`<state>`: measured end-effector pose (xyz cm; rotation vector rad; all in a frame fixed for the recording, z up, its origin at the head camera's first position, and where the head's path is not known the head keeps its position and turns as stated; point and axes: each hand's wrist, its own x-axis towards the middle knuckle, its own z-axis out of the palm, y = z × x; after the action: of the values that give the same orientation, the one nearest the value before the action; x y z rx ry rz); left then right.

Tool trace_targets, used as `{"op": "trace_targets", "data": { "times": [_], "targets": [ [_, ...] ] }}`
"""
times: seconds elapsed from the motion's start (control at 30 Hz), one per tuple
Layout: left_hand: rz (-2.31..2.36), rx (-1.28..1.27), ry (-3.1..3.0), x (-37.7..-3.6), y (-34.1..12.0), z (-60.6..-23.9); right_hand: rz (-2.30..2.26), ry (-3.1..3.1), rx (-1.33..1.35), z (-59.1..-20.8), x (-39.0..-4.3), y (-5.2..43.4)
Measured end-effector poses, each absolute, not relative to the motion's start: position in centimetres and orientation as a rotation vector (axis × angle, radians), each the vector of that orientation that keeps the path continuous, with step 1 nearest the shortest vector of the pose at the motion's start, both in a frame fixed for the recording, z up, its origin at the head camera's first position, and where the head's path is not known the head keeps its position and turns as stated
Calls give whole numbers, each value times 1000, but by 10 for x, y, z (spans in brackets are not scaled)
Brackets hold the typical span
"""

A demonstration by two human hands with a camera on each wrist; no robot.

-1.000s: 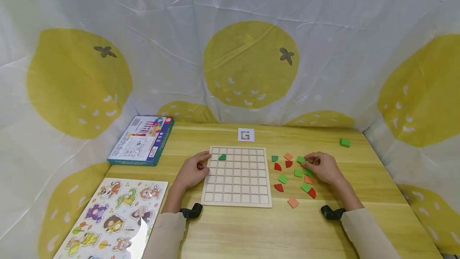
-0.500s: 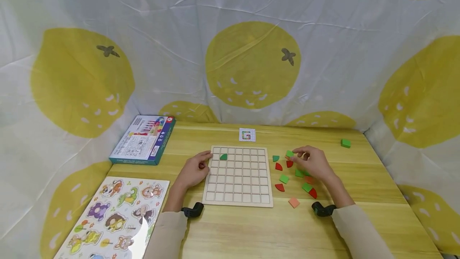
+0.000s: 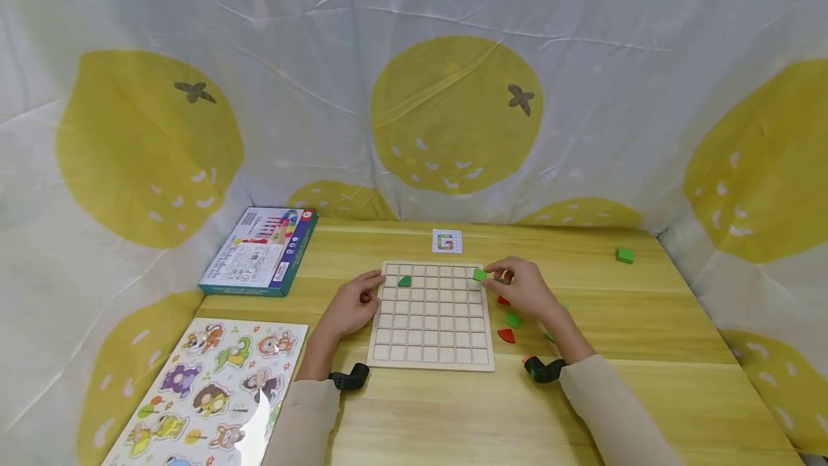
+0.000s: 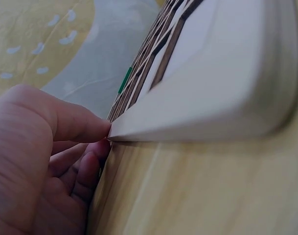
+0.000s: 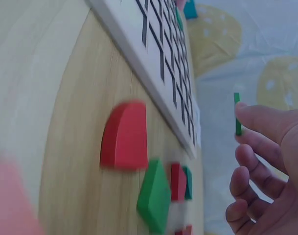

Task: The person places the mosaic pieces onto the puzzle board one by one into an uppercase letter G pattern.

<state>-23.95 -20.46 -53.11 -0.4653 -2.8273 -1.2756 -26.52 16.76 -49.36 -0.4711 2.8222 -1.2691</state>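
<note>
The wooden grid board lies flat on the table, with a dark green quarter-circle tile in a cell near its upper left. My left hand touches the board's left edge with its fingertips; in the left wrist view a nearly straight finger meets the rim. Between thumb and forefinger, my right hand pinches a light green square tile over the board's upper right corner. Seen from the right wrist, this tile is edge-on, held up above the table, the other fingers curled loosely.
Red quarter-circle tiles and green squares lie right of the board, partly hidden by the right arm. A pattern card sits behind it. At left are a game box and an animal puzzle; a green block stands far right.
My right hand has picked up a light green square tile from the scattered pieces and carried it left to the board's upper right corner. The left hand has stayed at the board's edge.
</note>
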Motion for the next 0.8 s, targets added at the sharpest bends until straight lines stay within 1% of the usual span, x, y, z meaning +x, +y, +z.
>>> {"op": "trace_targets", "data": {
  "times": [0.27,0.53,0.8],
  "targets": [
    [-1310,-462,-2836,-240,-205,-534,-1279,2774,-582,-497,-271,133],
    [-1310,-433,-2856,-242,-204,-532,-1222,2738,-615,-501,-278,100],
    [-1304,-420,-2837,-241,-202,-532,-1179,2728,-659,-513,-288,77]
  ]
}}
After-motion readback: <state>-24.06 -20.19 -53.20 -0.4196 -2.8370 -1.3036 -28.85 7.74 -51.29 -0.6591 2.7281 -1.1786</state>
